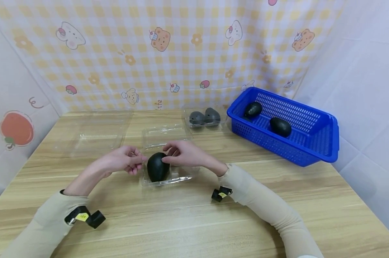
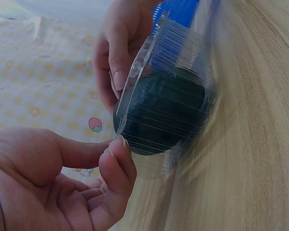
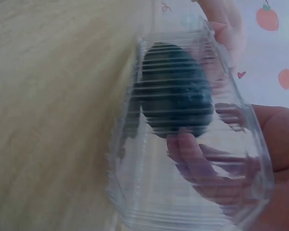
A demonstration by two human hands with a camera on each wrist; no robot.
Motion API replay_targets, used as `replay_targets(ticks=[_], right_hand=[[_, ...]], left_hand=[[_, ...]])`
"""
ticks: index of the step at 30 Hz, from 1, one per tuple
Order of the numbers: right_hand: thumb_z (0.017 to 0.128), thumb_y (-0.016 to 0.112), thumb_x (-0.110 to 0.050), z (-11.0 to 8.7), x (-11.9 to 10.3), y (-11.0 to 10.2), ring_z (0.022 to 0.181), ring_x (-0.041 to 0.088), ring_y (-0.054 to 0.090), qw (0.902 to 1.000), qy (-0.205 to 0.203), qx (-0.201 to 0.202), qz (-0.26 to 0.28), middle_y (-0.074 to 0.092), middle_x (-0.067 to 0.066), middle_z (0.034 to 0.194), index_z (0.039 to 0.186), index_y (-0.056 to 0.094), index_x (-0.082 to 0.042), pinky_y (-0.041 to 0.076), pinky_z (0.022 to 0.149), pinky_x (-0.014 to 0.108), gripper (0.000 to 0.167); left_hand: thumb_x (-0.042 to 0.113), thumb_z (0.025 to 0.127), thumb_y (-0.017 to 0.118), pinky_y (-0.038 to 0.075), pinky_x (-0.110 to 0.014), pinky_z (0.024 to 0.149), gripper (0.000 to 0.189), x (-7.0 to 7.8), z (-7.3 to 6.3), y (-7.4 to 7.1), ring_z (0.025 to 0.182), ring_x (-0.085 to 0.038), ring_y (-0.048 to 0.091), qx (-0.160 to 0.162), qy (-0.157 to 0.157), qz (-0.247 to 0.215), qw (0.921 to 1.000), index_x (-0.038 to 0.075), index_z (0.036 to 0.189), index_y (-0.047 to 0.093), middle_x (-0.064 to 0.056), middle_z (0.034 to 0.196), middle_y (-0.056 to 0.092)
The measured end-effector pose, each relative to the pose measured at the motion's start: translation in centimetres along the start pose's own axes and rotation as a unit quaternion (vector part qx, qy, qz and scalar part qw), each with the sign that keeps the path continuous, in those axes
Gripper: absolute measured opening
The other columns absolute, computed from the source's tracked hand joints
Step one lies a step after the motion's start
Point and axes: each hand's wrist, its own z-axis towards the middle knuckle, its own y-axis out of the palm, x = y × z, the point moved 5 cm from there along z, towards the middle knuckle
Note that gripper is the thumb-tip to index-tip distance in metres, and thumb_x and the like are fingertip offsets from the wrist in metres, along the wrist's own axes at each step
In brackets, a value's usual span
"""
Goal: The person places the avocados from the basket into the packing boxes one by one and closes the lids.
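A dark avocado [image 1: 157, 167] lies in the left part of an open clear plastic clamshell box [image 1: 185, 178]. My left hand [image 1: 124, 160] pinches the box's left rim between thumb and forefinger; the left wrist view shows this hand [image 2: 82, 178] close up. From the other side, my right hand [image 1: 188, 154] reaches over the box. Its fingers dip inside and touch the avocado's side without wrapping round it. Through the ribbed wall in the right wrist view, fingertips [image 3: 185, 142] of that hand meet the avocado [image 3: 176, 91].
A blue plastic basket [image 1: 265, 143] at the right holds several avocados, among them one near its middle [image 1: 280, 127]. Behind the open box stands a clear box [image 1: 224, 123] with two avocados [image 1: 212, 116]. Another clear container [image 1: 97, 137] lies at the left. A checked curtain [image 1: 181, 68] hangs behind.
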Motion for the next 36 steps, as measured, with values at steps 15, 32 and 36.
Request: replay_targets(ticks=[15, 32, 36], right_hand=[[0.098, 0.068, -0.019, -0.6, -0.4, -1.8, 0.101, 0.019, 0.068, 0.9999, -0.005, 0.006, 0.011, 0.071, 0.011, 0.112, 0.129, 0.061, 0.001, 0.054, 0.087, 0.024, 0.037], [0.099, 0.067, -0.018, -3.0, -0.8, -7.9, 0.094, 0.017, 0.069, 0.9944, -0.020, 0.103, 0.012, 0.072, 0.009, 0.111, 0.125, 0.065, -0.004, 0.057, 0.081, 0.032, 0.029], [0.100, 0.067, -0.021, -3.7, -0.3, -9.4, 0.100, 0.018, 0.068, 0.9921, -0.002, 0.125, 0.012, 0.071, 0.008, 0.114, 0.127, 0.064, -0.006, 0.056, 0.087, 0.035, 0.032]], left_hand=[[0.012, 0.104, 0.057, 0.051, -0.021, 0.056, 0.018, -0.1, 0.0, 0.0, 0.063, -0.012, 0.058, 0.000, -0.003, -0.004, 1.0000, -0.005, 0.100, 0.051, -0.007, 0.076, 0.061], [0.010, 0.104, 0.056, 0.051, -0.021, 0.056, 0.017, -0.1, 0.0, 0.0, 0.063, -0.012, 0.058, 0.001, -0.004, -0.004, 1.0000, -0.005, 0.099, 0.051, -0.009, 0.077, 0.062], [0.011, 0.104, 0.057, 0.051, -0.021, 0.056, 0.018, -0.1, 0.0, 0.0, 0.063, -0.012, 0.058, 0.003, -0.003, -0.002, 1.0000, -0.005, 0.099, 0.051, -0.009, 0.077, 0.062]])
